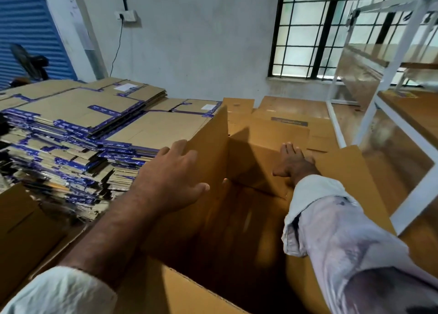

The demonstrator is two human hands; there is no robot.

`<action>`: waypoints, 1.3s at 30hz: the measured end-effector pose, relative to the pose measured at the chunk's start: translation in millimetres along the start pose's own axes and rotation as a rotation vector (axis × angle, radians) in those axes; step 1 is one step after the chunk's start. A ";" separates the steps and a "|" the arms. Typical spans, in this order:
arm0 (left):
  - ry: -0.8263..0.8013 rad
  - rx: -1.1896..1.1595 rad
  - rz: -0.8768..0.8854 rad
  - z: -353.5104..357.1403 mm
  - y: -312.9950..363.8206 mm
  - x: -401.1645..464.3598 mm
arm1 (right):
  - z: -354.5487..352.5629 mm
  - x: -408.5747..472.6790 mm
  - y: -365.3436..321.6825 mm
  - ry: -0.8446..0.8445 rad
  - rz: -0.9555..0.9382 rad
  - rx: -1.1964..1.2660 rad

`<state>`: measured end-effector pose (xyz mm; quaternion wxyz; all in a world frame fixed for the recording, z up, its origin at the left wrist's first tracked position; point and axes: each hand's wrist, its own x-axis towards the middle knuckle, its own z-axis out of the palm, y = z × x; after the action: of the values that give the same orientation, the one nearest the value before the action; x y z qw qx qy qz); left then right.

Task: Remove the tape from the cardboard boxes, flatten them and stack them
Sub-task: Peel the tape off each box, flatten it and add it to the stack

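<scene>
— Box (213, 219) status? Where is it?

— Dead centre, open, 1 flap (211, 145) upright at 12 o'clock. Left hand (170, 178) lies spread against that flap, gripping nothing.

— And the right hand (292, 163)?

— Flat, fingers straight, pressing the panel at 1 o'clock. The flattened stack (78, 124) waits at 10 o'clock, so the left hand is nearer.
</scene>
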<state>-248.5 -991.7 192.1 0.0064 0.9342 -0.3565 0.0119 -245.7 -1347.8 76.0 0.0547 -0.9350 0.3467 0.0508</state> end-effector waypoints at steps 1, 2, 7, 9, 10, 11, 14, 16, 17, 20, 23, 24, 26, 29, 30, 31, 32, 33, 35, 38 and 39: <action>-0.001 -0.022 0.005 -0.5 -1.9 0.5 | -2.2 -1.4 -1.7 -0.001 -0.001 0.010; 0.000 -0.049 0.009 -1.3 -3.6 0.9 | -4.6 -3.0 -3.9 0.001 -0.007 0.029; 0.031 -0.219 0.014 -10.4 -11.6 -0.7 | -29.3 -33.8 -8.2 -0.012 -0.001 0.087; 0.052 -0.277 0.021 -14.6 -17.2 -2.4 | -41.4 -56.4 -6.5 -0.034 0.009 0.101; 0.050 -0.289 0.029 -17.2 -20.1 -3.1 | -46.2 -66.9 -5.0 -0.027 0.012 0.103; 0.039 -0.287 0.033 -19.3 -23.3 -4.9 | -51.0 -79.7 -4.6 -0.018 0.017 0.103; -0.019 -0.268 0.017 -24.9 -36.5 -15.3 | -57.4 -118.2 -7.1 -0.004 0.039 0.126; -0.092 -0.264 0.000 -29.9 -48.2 -25.2 | -60.2 -148.8 -12.3 0.003 0.056 0.142; -0.132 -0.261 -0.009 -33.2 -55.0 -31.0 | -61.4 -164.5 -16.4 -0.012 0.064 0.148; -0.187 -0.245 0.001 -42.8 -74.7 -48.0 | -64.3 -212.6 -30.5 -0.059 0.061 0.140; -0.251 -0.307 0.032 -42.0 -92.1 -63.7 | -69.2 -262.9 -39.8 -0.070 0.143 0.140; -0.283 -0.359 0.038 -37.5 -98.2 -67.9 | -67.6 -275.4 -37.6 -0.032 0.194 0.132; -0.324 -0.465 0.065 -25.7 -107.2 -75.9 | -60.2 -297.2 -26.9 0.064 0.339 0.099; -0.261 -0.570 0.128 -10.1 -111.2 -83.4 | -48.9 -338.1 -19.7 0.095 0.538 0.077; -0.225 -0.603 0.141 -6.3 -111.3 -83.5 | -48.3 -356.2 -25.1 0.073 0.562 0.055; -0.200 -0.638 0.148 -3.9 -111.5 -84.3 | -50.6 -372.0 -32.3 0.083 0.586 0.069; -0.185 -0.673 0.149 -1.3 -112.4 -83.1 | -54.2 -381.3 -35.7 0.140 0.598 0.108; -0.169 -0.705 0.147 0.5 -113.8 -82.1 | -61.1 -390.7 -42.2 0.187 0.595 0.154; -0.158 -0.772 0.136 3.5 -118.0 -77.4 | -70.2 -397.4 -57.0 0.249 0.556 0.130; -0.154 -0.854 0.112 7.3 -121.9 -69.6 | -78.4 -399.8 -86.2 0.258 0.466 0.085; -0.151 -0.875 0.104 8.4 -122.9 -67.9 | -78.5 -398.5 -94.0 0.267 0.441 0.047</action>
<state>-217.1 -855.0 181.5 0.3742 0.8226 -0.3741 -0.2082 -480.4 -1031.7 212.9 0.0177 -0.8338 0.5473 -0.0705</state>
